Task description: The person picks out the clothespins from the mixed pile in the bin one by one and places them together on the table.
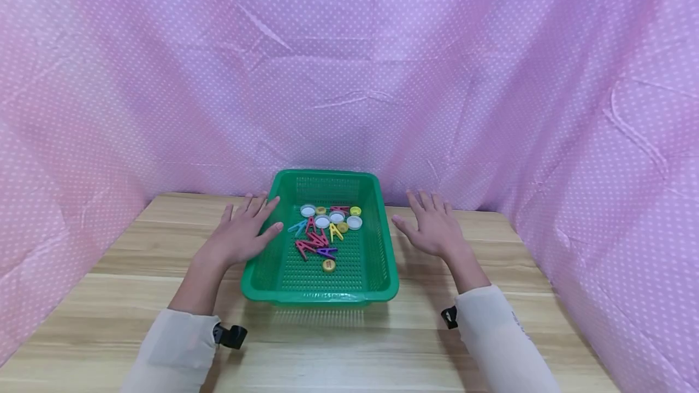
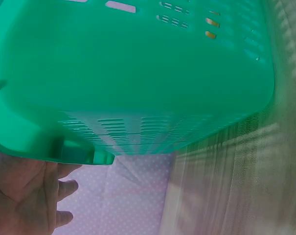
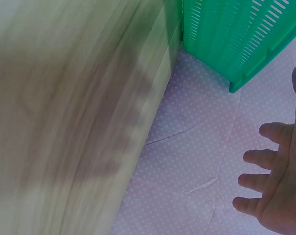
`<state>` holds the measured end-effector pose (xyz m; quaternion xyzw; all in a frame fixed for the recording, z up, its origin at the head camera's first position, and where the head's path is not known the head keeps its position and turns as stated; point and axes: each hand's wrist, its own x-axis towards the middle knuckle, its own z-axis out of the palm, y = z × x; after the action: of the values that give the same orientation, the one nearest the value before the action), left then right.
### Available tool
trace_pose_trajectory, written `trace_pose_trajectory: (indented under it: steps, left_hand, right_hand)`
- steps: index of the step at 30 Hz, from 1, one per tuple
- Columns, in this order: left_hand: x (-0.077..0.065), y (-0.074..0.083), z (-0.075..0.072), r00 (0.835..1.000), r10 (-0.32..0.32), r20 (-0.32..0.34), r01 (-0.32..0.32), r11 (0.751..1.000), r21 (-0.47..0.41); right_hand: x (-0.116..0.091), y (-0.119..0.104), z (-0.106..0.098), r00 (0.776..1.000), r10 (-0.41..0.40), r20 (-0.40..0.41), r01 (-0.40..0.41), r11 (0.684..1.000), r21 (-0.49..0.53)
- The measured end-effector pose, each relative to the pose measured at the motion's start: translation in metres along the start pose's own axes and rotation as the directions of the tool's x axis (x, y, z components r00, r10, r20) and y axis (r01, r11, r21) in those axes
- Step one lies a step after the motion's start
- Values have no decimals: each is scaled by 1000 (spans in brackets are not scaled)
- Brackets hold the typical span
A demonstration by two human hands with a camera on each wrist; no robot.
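A green plastic basket (image 1: 327,297) with slotted walls stands on the wooden table, holding small clips and bottle caps. Red clips (image 1: 317,238), a blue clip (image 1: 298,227), a yellow clip (image 1: 335,232) and a purple clip (image 1: 327,252) lie inside. White caps (image 1: 354,222) and gold caps (image 1: 329,265) are among them. My left hand (image 1: 238,234) is spread over the basket's left rim, thumb toward the inside; the left wrist view shows its palm beside the rim. My right hand (image 1: 434,227) hovers to the right of the basket, fingers spread, holding nothing.
The wooden table (image 1: 464,344) reaches back to a pink dotted curtain (image 1: 349,77), which hangs behind it and along both sides. A black strap mount (image 1: 232,336) sits at the left cuff, another mount (image 1: 449,317) at the right.
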<state>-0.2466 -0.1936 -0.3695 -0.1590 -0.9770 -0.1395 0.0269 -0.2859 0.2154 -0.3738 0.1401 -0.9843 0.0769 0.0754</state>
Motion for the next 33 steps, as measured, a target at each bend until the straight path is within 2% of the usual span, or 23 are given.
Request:
trace_pose_trajectory:
  steps: [5, 10, 13, 16, 21, 27, 30, 33]
  left_hand:
    - [0, -2, -1, 1000, -5, -11, 5, 1000, 0]
    - [0, -6, -4, 998, -40, -44, 39, 999, -14]
    - [1, -9, -6, 997, -50, -59, 47, 997, -56]
    - [3, -11, -7, 995, -57, -77, 46, 988, -146]
    - [6, -16, -5, 987, -85, -133, 39, 949, -314]
    - [13, -24, 2, 980, -110, -166, 25, 895, -446]
    - [17, -28, 6, 977, -143, -160, 41, 857, -514]
    - [20, -31, 9, 974, -170, -148, 50, 802, -595]
  right_hand:
    - [4, -3, -4, 1000, -22, 0, 22, 1000, -21]
    - [11, -8, -11, 997, -72, 6, 72, 997, 29]
    - [18, -13, -15, 996, -86, 15, 85, 995, 58]
    - [25, -22, -19, 995, -103, 17, 101, 992, 77]
    - [36, -43, -24, 989, -146, 20, 144, 985, 99]
    - [50, -64, -24, 974, -224, 20, 223, 974, 35]
    - [55, -74, -24, 960, -277, 36, 277, 961, 10]
    - [60, -83, -22, 948, -313, 58, 314, 950, 6]
